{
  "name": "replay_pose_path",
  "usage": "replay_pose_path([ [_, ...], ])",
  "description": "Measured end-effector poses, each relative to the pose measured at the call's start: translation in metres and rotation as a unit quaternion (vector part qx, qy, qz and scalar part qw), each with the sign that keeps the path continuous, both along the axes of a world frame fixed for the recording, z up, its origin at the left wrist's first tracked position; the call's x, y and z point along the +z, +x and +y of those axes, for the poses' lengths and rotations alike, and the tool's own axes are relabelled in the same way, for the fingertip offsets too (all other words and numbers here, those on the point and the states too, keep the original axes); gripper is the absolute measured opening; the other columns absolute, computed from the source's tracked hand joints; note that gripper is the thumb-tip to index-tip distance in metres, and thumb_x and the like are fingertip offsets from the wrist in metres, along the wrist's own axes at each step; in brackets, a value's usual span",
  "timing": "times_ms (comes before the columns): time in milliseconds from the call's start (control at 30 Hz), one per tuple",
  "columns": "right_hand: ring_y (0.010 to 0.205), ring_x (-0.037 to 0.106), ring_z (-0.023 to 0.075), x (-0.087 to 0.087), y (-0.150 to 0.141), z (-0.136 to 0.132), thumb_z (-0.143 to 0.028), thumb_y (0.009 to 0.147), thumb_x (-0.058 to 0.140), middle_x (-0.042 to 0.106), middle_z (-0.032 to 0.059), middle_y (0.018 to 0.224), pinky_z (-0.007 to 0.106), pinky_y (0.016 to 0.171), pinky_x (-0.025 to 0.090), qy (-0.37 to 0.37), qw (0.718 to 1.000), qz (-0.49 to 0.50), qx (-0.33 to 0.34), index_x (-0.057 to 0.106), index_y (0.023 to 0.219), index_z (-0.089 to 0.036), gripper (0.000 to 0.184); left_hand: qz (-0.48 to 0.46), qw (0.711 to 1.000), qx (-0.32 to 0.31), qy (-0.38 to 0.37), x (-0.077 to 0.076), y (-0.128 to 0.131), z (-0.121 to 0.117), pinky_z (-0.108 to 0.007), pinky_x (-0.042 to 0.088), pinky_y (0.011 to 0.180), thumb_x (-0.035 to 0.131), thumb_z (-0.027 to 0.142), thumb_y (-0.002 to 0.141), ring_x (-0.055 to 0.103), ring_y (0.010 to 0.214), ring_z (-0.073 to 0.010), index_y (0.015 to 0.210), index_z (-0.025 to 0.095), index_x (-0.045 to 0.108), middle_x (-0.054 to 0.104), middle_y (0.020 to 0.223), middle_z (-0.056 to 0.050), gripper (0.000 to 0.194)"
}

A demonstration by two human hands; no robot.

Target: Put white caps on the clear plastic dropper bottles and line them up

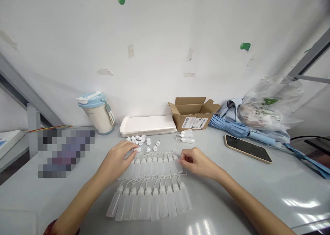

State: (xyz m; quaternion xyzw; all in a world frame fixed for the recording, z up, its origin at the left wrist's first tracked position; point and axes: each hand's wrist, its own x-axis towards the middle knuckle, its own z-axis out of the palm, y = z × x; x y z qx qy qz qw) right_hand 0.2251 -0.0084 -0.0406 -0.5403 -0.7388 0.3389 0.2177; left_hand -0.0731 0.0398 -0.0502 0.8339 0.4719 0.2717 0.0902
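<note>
Two rows of translucent plastic squeeze bottles with thin curved spouts lie on the grey table, a front row [147, 204] and a back row [149, 168]. Loose white caps [140, 138] are scattered beyond the back row. My left hand [117, 161] reaches over the left end of that row, thumb and forefinger closing on a white cap [138, 149]. At the row's right end, my right hand [195, 162] has curled fingers, the tips against the last bottle [177, 163]. Whatever may be inside those fingers is hidden.
Behind the caps are a stack of white trays [148, 125] and an open cardboard box [194, 118]. Two more bottles [187, 140] lie before the box. A tumbler [96, 116] stands left; a phone [247, 149], blue umbrella [229, 125] and plastic bag [268, 107] lie right.
</note>
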Motion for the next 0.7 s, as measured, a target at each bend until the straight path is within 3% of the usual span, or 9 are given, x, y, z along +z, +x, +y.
replay_pose_path([
  [200,0.049,0.034,0.0071,-0.003,-0.002,0.001,-0.025,0.078,0.048,0.041,-0.005,0.051,0.02,0.047,0.025,0.0,0.998,-0.065,0.016,0.039,0.056,-0.017,0.025,-0.004,1.0,0.001,0.005,0.001,0.001,-0.001,-0.03,0.05,0.072,0.045,0.034,0.085,0.061,0.086,-0.0205,0.095,0.02,0.064,0.067,0.095,-0.005,0.026],
  [367,0.048,0.027,0.007,-0.01,-0.002,0.004,-0.021,0.075,0.044,0.031,-0.0056,0.049,0.022,0.046,0.02,0.017,0.994,-0.109,-0.018,0.03,0.052,-0.017,0.027,-0.007,1.0,0.002,0.005,0.005,0.005,-0.003,-0.03,0.05,0.07,0.047,0.035,0.084,0.062,0.081,-0.02,0.092,0.021,0.065,0.068,0.091,-0.004,0.025],
  [700,0.047,0.029,0.0074,-0.01,-0.003,0.011,-0.031,0.072,0.049,0.035,-0.0038,0.047,0.024,0.045,0.018,-0.019,0.987,-0.134,-0.081,0.037,0.048,-0.017,0.031,-0.015,1.0,0.007,-0.005,0.007,0.009,-0.005,-0.03,0.049,0.069,0.046,0.034,0.083,0.06,0.077,-0.0192,0.089,0.02,0.064,0.067,0.088,-0.005,0.024],
])
